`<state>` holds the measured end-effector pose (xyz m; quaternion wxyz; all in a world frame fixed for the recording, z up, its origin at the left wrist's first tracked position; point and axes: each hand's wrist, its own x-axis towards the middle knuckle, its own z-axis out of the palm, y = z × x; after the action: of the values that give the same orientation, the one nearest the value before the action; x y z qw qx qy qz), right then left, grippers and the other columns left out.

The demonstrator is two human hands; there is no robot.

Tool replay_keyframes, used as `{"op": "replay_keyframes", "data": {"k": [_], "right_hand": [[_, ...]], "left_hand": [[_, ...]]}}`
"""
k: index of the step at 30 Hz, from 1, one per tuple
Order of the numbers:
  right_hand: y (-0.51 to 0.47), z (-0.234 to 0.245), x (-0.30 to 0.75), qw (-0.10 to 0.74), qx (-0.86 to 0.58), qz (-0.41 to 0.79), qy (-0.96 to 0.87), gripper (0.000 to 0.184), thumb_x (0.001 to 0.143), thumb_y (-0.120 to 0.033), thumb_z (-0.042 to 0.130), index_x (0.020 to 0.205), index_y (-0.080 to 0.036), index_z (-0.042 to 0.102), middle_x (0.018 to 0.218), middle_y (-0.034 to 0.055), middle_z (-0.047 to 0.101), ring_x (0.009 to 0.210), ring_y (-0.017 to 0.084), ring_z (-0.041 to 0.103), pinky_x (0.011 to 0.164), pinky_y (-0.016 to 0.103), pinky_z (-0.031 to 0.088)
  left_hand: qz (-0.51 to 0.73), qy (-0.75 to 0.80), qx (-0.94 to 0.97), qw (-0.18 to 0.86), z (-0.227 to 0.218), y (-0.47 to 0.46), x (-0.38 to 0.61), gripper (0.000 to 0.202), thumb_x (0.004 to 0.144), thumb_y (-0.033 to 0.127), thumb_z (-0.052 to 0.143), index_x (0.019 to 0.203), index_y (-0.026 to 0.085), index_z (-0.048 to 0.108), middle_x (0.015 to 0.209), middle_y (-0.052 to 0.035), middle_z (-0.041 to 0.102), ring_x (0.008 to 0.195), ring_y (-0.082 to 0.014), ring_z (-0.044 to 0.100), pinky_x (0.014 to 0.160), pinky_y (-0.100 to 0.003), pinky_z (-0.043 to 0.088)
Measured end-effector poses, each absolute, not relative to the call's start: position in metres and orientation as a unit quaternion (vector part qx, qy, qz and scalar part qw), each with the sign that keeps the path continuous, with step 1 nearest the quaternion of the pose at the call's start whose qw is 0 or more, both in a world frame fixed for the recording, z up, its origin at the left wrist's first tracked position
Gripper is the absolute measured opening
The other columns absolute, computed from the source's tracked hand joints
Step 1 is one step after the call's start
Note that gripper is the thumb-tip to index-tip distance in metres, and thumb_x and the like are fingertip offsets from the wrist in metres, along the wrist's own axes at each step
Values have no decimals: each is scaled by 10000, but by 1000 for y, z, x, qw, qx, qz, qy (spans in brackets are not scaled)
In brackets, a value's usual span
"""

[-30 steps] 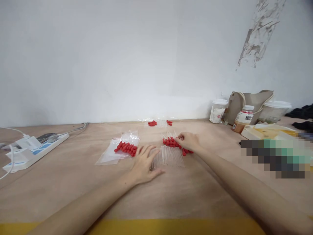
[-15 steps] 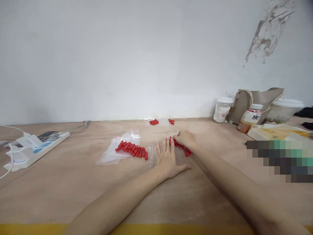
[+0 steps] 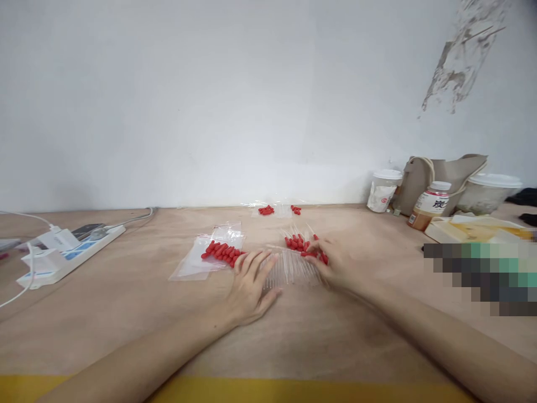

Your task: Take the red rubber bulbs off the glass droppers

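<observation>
Clear thin tubes, looking like glass droppers (image 3: 289,268), lie side by side in a row on the table. Red rubber bulbs (image 3: 220,251) form a line at their left, partly over clear zip bags (image 3: 188,266). My left hand (image 3: 251,285) rests with fingers spread over the left end of the tubes and the nearest bulbs, hiding some. At the right end is a second cluster of red bulbs (image 3: 295,242), with pale thin tips pointing away behind it. My right hand (image 3: 335,266), slightly blurred, has its thumb and forefinger curled around a red bulb there.
Against the wall lies a clear bag (image 3: 282,211) with more red pieces. A power strip (image 3: 71,257) with chargers and cables is at left. At right stand a lidded cup (image 3: 384,191), a drink bottle (image 3: 430,206), a beige bag (image 3: 436,168) and a yellowish tray (image 3: 461,229).
My left hand has slid left off the middle of the tubes, exposing them. My right hand has drawn back toward me and right, uncovering the right cluster of red bulbs.
</observation>
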<state>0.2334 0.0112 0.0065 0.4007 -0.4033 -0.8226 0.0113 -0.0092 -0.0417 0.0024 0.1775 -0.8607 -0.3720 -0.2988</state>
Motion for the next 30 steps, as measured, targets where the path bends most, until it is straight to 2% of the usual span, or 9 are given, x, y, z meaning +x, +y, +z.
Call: {"op": "replay_keyframes", "data": {"k": [3, 7, 10, 13, 18, 26, 30], "right_hand": [[-9, -9, 227, 391, -340, -64, -853, 188, 819, -272, 494, 970, -202, 583, 865, 47, 638, 815, 166, 529, 766, 321, 355], [-23, -15, 212, 385, -296, -104, -868, 159, 828, -237, 496, 936, -216, 611, 793, 30, 638, 741, 148, 495, 725, 313, 327], [-27, -13, 208, 385, -284, -101, -873, 146, 831, -221, 492, 896, -214, 622, 733, 17, 625, 715, 134, 488, 714, 308, 304], [-30, -10, 209, 380, -281, -111, -874, 137, 831, -219, 489, 837, -205, 625, 669, 7, 601, 686, 126, 478, 718, 315, 277], [-32, -10, 212, 365, -288, -135, -875, 165, 831, -224, 479, 732, -185, 606, 601, -2, 553, 639, 126, 445, 722, 326, 255], [-35, -11, 215, 352, -274, -118, -887, 166, 833, -201, 446, 787, -194, 605, 643, 2, 567, 672, 131, 461, 773, 348, 263], [-29, -11, 234, 385, -329, -104, -856, 160, 832, -222, 451, 770, -187, 593, 692, 24, 596, 700, 141, 504, 785, 352, 296]], "left_hand": [[-327, -359, -852, 196, 2, -39, -19, 439, 823, 302, 485, 1242, 182, 428, 1233, -119, 478, 1162, -257, 365, 951, -441, 243], [-305, -332, -873, 186, 1, -37, -10, 210, 844, 285, 480, 1020, 248, 589, 948, -32, 633, 933, -191, 503, 893, -408, 255], [-288, -339, -879, 174, 1, -40, -3, 170, 863, 260, 455, 881, 234, 622, 736, 4, 635, 755, -148, 511, 827, -378, 269], [-285, -346, -877, 174, 3, -43, -3, 204, 866, 240, 437, 785, 205, 621, 651, -1, 605, 705, -144, 495, 769, -366, 274], [-290, -342, -876, 175, 4, -47, -8, 223, 862, 205, 412, 776, 192, 618, 610, -6, 585, 703, -149, 493, 748, -377, 265], [-305, -322, -880, 170, 3, -47, -11, 221, 850, 163, 401, 785, 180, 611, 611, -4, 576, 686, -146, 493, 726, -370, 277], [-336, -361, -855, 158, 1, -42, -28, 201, 848, 171, 412, 797, 187, 606, 667, -16, 586, 687, -146, 489, 696, -333, 332]]}}
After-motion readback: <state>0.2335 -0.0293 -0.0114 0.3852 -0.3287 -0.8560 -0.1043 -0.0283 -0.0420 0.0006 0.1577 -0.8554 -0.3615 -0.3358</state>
